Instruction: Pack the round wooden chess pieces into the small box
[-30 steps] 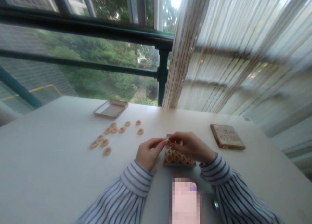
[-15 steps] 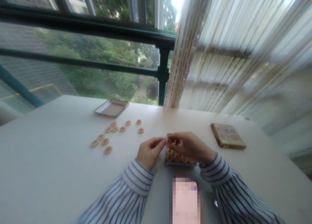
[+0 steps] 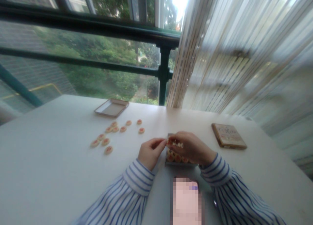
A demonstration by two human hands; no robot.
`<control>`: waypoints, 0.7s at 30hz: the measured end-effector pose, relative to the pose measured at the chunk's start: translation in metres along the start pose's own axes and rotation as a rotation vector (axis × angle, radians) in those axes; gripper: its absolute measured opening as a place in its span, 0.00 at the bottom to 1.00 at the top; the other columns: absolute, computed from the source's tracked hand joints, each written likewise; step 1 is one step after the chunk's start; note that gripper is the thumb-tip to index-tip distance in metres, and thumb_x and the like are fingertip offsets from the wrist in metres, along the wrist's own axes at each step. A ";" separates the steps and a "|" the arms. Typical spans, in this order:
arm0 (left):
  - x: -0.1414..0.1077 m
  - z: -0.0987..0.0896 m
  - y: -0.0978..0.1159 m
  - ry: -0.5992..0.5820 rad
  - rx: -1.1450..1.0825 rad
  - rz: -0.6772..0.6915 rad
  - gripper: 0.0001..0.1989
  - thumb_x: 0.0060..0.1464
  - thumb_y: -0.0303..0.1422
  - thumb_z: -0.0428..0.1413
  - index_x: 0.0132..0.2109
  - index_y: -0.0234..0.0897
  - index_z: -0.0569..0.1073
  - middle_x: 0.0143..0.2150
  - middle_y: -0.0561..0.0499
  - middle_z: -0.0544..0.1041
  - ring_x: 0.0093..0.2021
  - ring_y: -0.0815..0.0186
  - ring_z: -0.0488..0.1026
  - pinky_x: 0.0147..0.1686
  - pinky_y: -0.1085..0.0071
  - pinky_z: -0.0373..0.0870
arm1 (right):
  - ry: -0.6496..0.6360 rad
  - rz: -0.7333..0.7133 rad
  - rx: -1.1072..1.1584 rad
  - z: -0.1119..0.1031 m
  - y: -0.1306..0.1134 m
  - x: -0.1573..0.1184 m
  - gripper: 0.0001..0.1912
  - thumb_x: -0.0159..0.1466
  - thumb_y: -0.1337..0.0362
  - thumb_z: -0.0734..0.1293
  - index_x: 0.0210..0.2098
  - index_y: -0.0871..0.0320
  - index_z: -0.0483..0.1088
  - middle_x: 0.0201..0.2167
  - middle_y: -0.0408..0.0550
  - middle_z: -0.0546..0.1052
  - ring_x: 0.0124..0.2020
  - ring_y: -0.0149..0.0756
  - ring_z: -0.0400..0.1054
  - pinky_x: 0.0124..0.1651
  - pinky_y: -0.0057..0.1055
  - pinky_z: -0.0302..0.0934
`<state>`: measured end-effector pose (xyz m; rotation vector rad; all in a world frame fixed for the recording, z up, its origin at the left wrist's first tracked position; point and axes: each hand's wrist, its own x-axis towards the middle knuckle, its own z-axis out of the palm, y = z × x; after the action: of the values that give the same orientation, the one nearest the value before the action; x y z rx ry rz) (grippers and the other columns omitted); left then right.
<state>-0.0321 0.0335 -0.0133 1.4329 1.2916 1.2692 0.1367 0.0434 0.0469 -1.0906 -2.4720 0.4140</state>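
We see the left hand and the right hand come together over the ten o'clock corner of an open box on the white table. Between their fingertips is one small round piece with a red mark. The left thumb and forefinger pinch its edge, while the right fingers grasp it from the other side; no grip is released.

As far as we can judge, the handling is somewhere in its middle. The near row of the box is occupied by round pieces, lying side by side, and a few pale ones appear next to the right fingers. This hand covers much of the box, so we cannot count all its contents.

Outside, we count eleven loose pieces, scattered between nine and ten o'clock from the box, some touching one another, and well apart from the hands. Behind them, at ten o'clock, lies a shallow tray. A flat case lies toward half past two. At six o'clock there is a pixelated object, which we cannot identify.
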 end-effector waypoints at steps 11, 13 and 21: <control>0.001 -0.001 -0.006 -0.010 0.087 0.046 0.13 0.45 0.39 0.55 0.34 0.35 0.76 0.31 0.49 0.78 0.33 0.64 0.74 0.36 0.68 0.71 | -0.019 0.003 -0.020 -0.003 0.000 -0.001 0.07 0.58 0.63 0.63 0.34 0.58 0.69 0.28 0.46 0.73 0.31 0.30 0.65 0.35 0.25 0.55; 0.001 -0.001 -0.008 -0.009 0.097 0.050 0.13 0.46 0.39 0.55 0.34 0.35 0.76 0.31 0.49 0.78 0.33 0.64 0.74 0.36 0.68 0.70 | -0.028 0.013 -0.020 -0.002 0.001 -0.001 0.06 0.57 0.65 0.63 0.34 0.58 0.69 0.28 0.46 0.73 0.31 0.30 0.65 0.35 0.25 0.55; 0.002 -0.003 -0.011 0.012 0.237 0.077 0.13 0.48 0.39 0.52 0.34 0.35 0.75 0.30 0.49 0.78 0.30 0.65 0.73 0.33 0.69 0.70 | -0.086 0.043 -0.029 0.002 0.006 -0.002 0.06 0.55 0.67 0.63 0.33 0.57 0.69 0.29 0.44 0.74 0.31 0.29 0.65 0.33 0.24 0.54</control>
<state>-0.0365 0.0368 -0.0231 1.6567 1.4454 1.2070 0.1403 0.0455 0.0423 -1.1625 -2.5406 0.4476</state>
